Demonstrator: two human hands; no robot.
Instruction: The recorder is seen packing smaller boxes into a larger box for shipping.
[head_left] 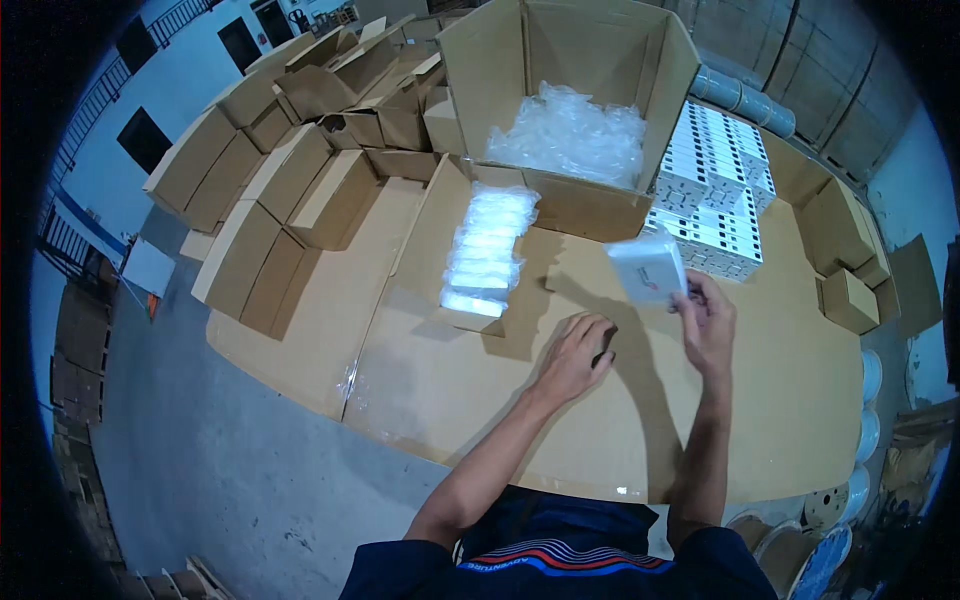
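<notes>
On the cardboard-covered counter (420,380) in front of me, my left hand (575,352) is resting palm down, its fingers (592,330) lying loosely curled and a little spread against the brown surface, closing on nothing. Just to its right, my right hand (708,322) is lifting a small white packet (648,268) wrapped in clear film; my thumb and fingertips are pinching its lower right corner, so the fingers are closed narrowly around that edge while the packet is tilting up and away from me, clear of the counter.

Beyond my left hand, a row of similar wrapped white packets (487,248) is sitting in a shallow open tray, well apart from both hands. Behind that, a large open cardboard box (575,95) is holding a heap of crumpled clear plastic bags (570,135). To the right of the box, a stack of small white boxes (712,190) is standing in neat rows, just behind the packet I am holding. Off to my left, many empty brown cartons (290,170) are lying open along the counter's far edge, and a grey concrete floor (200,460) is showing beneath.
</notes>
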